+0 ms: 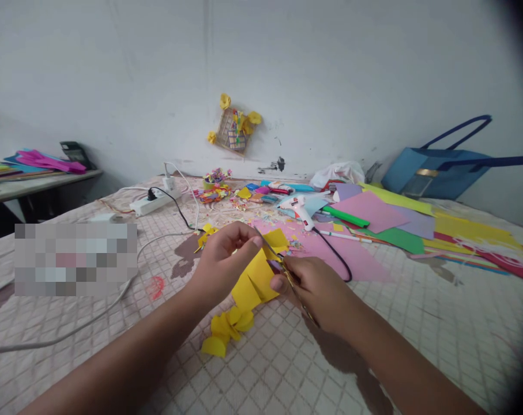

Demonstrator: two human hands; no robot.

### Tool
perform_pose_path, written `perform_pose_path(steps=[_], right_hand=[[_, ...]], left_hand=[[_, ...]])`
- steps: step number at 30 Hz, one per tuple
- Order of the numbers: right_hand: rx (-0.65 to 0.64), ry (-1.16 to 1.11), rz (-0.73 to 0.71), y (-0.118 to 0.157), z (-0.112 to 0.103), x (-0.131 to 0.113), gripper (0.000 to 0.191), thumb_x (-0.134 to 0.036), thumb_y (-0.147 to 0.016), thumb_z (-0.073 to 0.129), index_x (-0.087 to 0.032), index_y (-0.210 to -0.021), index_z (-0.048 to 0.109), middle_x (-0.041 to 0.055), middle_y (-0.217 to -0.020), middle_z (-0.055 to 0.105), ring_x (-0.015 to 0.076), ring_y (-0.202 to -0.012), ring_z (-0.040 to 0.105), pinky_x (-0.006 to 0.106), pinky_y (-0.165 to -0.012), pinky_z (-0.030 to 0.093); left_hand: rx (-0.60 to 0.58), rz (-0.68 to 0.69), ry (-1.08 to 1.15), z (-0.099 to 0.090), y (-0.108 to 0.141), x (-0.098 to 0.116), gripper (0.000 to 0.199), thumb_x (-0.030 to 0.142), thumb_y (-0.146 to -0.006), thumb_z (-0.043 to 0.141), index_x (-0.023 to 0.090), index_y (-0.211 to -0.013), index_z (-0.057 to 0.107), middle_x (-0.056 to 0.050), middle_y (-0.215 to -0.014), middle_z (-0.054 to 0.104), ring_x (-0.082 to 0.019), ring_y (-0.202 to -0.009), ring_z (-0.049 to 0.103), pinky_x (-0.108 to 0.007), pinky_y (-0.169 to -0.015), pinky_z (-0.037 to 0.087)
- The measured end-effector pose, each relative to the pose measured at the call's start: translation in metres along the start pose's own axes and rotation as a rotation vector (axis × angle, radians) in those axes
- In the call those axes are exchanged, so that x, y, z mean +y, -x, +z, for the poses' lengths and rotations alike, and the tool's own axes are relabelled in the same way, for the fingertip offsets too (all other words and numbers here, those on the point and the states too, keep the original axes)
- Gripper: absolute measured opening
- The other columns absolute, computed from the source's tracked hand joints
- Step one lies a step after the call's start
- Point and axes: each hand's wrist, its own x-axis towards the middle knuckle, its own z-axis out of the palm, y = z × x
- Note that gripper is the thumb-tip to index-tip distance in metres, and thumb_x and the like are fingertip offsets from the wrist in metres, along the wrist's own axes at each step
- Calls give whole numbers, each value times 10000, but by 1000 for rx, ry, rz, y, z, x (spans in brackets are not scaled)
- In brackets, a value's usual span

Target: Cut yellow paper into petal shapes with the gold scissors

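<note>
My right hand (315, 288) is closed around what looks like a pair of scissors (302, 300), seen nearly edge-on. Their thin grey blade points up and left toward my left hand (226, 259). The thumb and forefinger of that hand pinch together beside the blade tip; whatever lies between them is too small to make out. A small purple patch shows by my right fingers. Below and behind both hands lie yellow paper pieces (248, 285), partly covered. Nearer to me, a cluster of cut yellow paper petals (229, 328) rests on the quilted cloth (270, 369).
A white hot glue gun (300, 212) lies on pink paper (356, 259), its black cord curving toward me. Coloured sheets (373, 213) and a blue bag (438, 173) are at right. At left stand a power strip (155, 202) and a trailing cable (129, 282). Paper scraps litter the back.
</note>
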Motion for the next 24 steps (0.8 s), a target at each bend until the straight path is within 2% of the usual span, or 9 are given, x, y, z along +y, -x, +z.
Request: perform_pose_path(steps=[4, 13, 24], right_hand=[[10, 5, -9, 0, 1, 1, 439, -561, -853, 388, -167, -725, 535, 46, -657, 591, 163, -587, 510, 259, -505, 312], [38, 35, -17, 0, 0, 2, 436, -589, -829, 413, -182, -694, 494, -2, -607, 540, 125, -530, 438, 242, -462, 257], [30, 85, 10, 0, -1, 2, 463, -608, -822, 402, -183, -651, 473, 5, -588, 529, 128, -518, 432, 245, -456, 256]], left_hand=[[1, -19, -24, 2, 0, -5, 151, 294, -780, 537, 167, -700, 515, 14, -649, 511, -111, -620, 463, -237, -588, 366], [-3, 21, -192, 3, 2, -6, 96, 234, -757, 513, 175, -681, 512, 3, -680, 517, -122, -658, 466, -253, -614, 374], [-23, 48, -223, 1, 2, -3, 102, 248, -757, 495, 184, -679, 505, -2, -670, 528, -128, -639, 471, -252, -589, 381]])
